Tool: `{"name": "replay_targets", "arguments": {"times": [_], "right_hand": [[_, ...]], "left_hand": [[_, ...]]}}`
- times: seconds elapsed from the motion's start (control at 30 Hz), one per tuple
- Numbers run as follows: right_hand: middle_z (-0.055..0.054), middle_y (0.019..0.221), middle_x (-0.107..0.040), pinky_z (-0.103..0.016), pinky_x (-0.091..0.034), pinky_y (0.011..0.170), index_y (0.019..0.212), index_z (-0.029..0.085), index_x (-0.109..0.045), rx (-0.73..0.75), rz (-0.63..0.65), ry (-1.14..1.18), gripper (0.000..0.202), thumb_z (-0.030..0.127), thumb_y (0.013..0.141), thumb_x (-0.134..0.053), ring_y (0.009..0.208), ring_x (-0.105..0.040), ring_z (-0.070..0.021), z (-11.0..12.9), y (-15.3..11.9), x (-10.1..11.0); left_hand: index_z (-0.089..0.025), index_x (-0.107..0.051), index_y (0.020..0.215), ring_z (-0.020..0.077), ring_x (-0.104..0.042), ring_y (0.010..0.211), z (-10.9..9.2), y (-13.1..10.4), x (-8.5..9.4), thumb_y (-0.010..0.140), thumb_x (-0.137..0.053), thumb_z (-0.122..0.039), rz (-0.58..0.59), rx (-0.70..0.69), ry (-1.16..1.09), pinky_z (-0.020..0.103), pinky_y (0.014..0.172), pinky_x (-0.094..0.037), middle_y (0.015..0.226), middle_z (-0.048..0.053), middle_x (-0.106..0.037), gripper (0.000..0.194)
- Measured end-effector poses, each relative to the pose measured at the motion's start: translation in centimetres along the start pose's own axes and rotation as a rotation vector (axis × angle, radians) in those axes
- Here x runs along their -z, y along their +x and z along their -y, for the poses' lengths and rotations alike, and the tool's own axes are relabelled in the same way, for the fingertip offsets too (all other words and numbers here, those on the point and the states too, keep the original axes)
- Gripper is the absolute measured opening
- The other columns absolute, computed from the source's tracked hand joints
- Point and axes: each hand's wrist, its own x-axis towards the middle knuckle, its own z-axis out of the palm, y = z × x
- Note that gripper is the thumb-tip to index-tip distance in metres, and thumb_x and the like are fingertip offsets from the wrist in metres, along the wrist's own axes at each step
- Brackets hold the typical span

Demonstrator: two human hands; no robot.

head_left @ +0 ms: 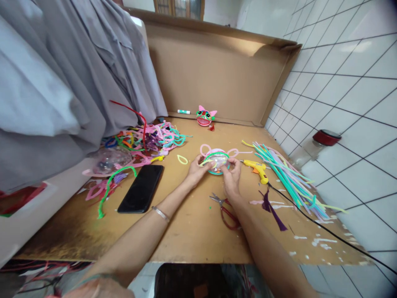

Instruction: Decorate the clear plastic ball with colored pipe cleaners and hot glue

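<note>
A round pipe-cleaner craft (pixel 218 156) with green and teal edging, a pale middle and pink loops at both sides sits between my hands above the table. My left hand (pixel 198 170) is closed on its left edge. A thin yellow pipe-cleaner strip lies along those fingers; whether it is attached I cannot tell. On the right edge, my right hand (pixel 232 176) grips the same piece with thumb and fingers. Just right of that hand lies a yellow glue gun (pixel 257 169). Red-handled scissors (pixel 228 212) rest below, partly hidden by my right forearm. A yellow loop (pixel 182 159) lies to the left.
Straight pipe cleaners (pixel 287 180) lie at right near a red-lidded jar (pixel 319 145). The glue gun's cord (pixel 316 221) crosses the right side. A phone (pixel 141 189) and tangled pipe cleaners (pixel 151 136) are left. A finished animal face (pixel 205 116) stands before the cardboard wall (pixel 214 74).
</note>
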Motion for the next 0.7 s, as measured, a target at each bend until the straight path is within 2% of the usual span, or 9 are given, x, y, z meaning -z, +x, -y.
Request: {"name": "replay_targets", "arguments": {"times": [0.17,0.37,0.57,0.7], "right_hand": [[-0.002,0.098,-0.058,-0.033,-0.046,0.085,0.097,0.022,-0.052,-0.003,-0.020,0.008,0.031,0.031,0.068,-0.060,0.092,-0.054,-0.0188,0.3,0.0,0.1],[-0.002,0.095,-0.059,-0.034,-0.046,0.085,0.094,0.022,-0.052,-0.005,-0.040,0.006,0.027,0.033,0.070,-0.060,0.091,-0.056,-0.0196,0.6,0.1,0.3],[-0.002,0.093,-0.060,-0.033,-0.046,0.084,0.094,0.022,-0.052,0.023,-0.041,-0.002,0.024,0.032,0.072,-0.057,0.089,-0.056,-0.0188,0.7,0.1,0.3],[-0.003,0.093,-0.060,-0.034,-0.045,0.085,0.094,0.021,-0.052,0.049,-0.120,-0.186,0.023,0.029,0.073,-0.053,0.089,-0.056,-0.0200,1.5,2.1,2.0]], "left_hand": [[-0.019,-0.062,0.098,0.0208,-0.063,0.098,0.3,0.0,0.2,0.056,-0.085,-0.039,-0.081,-0.036,0.098,0.032,0.089,-0.048,0.103,0.005,-0.069,0.052],[-0.020,-0.055,0.083,0.0131,-0.054,0.075,0.0,-0.1,0.3,0.055,-0.085,-0.039,-0.202,-0.090,0.199,0.026,0.073,-0.044,0.081,-0.002,-0.058,0.045],[-0.021,-0.054,0.078,0.0117,-0.050,0.063,-0.7,-0.4,0.0,0.057,-0.082,-0.042,-0.121,-0.073,0.126,0.024,0.063,-0.041,0.068,-0.005,-0.055,0.040],[-0.019,-0.059,0.078,0.0105,-0.049,0.060,-1.1,-0.6,-0.1,0.058,-0.081,-0.041,-0.111,-0.060,0.122,0.023,0.060,-0.041,0.064,-0.005,-0.055,0.038]]}}
